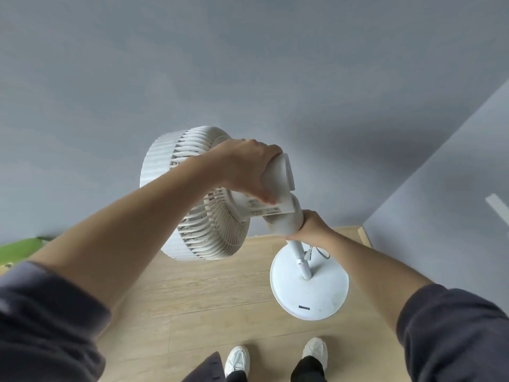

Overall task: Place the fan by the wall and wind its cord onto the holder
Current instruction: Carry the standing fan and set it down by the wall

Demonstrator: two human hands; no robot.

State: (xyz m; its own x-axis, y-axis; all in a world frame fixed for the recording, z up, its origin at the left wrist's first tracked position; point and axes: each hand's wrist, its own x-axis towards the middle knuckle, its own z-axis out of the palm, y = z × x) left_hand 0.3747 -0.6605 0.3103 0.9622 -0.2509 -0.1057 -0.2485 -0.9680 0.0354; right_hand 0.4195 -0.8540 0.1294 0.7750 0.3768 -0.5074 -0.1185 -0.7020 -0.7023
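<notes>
Two hands are on the fan, which stands at the centre of view. The left hand is clenched over the motor housing behind the grille. The right hand, at 4 o'clock from it, is wrapped round the neck where the head meets the pole. The round base appears to sit on the wood floor at 5 o'clock from the head, with the grey wall close behind at 12 o'clock.

Judgement: placement by the wall looks done or nearly so, and the step in hand is steadying or tilting the head, not winding. A short loop of cord shows at 3 o'clock of the pole, beside a small fitting — possibly the holder, though I cannot tell. The rest of the cord is out of sight.

Next move calls for letting go of the head with one hand, finding the loose cord and leading it to that fitting — the other hand holding the pole so the fan does not tip.
</notes>
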